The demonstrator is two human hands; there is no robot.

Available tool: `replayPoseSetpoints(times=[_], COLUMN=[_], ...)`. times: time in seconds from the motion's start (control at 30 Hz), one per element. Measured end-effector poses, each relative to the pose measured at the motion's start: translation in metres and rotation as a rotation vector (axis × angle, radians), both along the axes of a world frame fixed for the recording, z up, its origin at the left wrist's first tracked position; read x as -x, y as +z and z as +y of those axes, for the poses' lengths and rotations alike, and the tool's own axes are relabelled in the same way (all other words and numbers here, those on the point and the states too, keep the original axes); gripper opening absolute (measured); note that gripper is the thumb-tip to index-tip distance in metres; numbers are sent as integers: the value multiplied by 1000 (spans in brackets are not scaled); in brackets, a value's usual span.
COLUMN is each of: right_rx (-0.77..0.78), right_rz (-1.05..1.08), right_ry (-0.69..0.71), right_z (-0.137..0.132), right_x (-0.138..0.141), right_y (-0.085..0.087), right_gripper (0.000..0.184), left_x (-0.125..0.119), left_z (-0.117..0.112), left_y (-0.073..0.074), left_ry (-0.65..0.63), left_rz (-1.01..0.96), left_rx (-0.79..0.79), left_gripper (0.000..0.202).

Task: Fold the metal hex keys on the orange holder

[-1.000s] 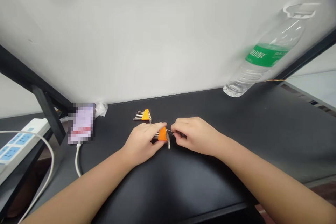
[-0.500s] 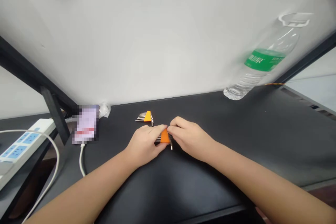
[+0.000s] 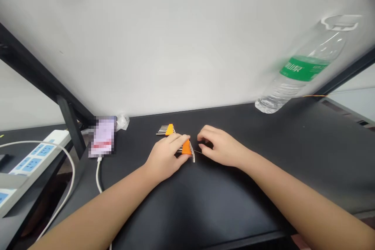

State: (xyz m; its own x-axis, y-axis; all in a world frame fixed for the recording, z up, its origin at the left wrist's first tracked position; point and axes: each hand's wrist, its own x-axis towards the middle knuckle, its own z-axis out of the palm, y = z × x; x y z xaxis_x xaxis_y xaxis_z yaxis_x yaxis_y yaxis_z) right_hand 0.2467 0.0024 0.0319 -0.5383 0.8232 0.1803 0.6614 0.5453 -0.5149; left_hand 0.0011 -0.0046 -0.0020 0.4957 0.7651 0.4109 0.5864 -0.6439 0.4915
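- A flat, matte-black tabletop (image 3: 293, 148) is spreading beneath the work.
- The left hand (image 3: 166, 154) is pinching an orange plastic hex-key holder (image 3: 186, 147) above it, thumb and fingers nearly together, probably for steadiness.
- The right hand (image 3: 221, 146) is hovering alongside, fingertips slightly parted; whether they're gripping the thin metal rod (image 3: 198, 151), one cannot tell.
- A second orange holder (image 3: 169, 129) is lying beyond.

Hex keys (image 3: 193, 158): shiny metal. Orange holder (image 3: 186, 148): smooth plastic. Bottle (image 3: 304, 68): clear, glossy plastic. Tabletop (image 3: 187, 207): smooth, soft sheen.

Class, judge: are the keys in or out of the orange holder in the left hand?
Several keys are in: bent ends line the right of the holder, shanks show at its left.
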Motion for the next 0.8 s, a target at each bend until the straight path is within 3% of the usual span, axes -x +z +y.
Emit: replayPoseSetpoints(times=[0.13,0.23,0.43,0.63,0.8], right_rx=[50,25,64,-55,5], right_rz=[-333,-470,-429,-577,-321], right_ry=[5,-7,-2,-32,-75], right_z=[2,-4,-14,-17,-10], right_x=[-4,3,11,11,6], right_y=[0,4,10,4,14], right_gripper=[4,11,18,6,9], left_x=[2,2,1,1,1], left_z=[4,5,3,3,4], left_y=[-3,-4,-6,-5,-2], left_ry=[19,29,82,67,28], left_rz=[-25,-33,-33,-68,-36], left_rx=[-3,16,74,131,115], left_gripper=[47,48,54,54,51])
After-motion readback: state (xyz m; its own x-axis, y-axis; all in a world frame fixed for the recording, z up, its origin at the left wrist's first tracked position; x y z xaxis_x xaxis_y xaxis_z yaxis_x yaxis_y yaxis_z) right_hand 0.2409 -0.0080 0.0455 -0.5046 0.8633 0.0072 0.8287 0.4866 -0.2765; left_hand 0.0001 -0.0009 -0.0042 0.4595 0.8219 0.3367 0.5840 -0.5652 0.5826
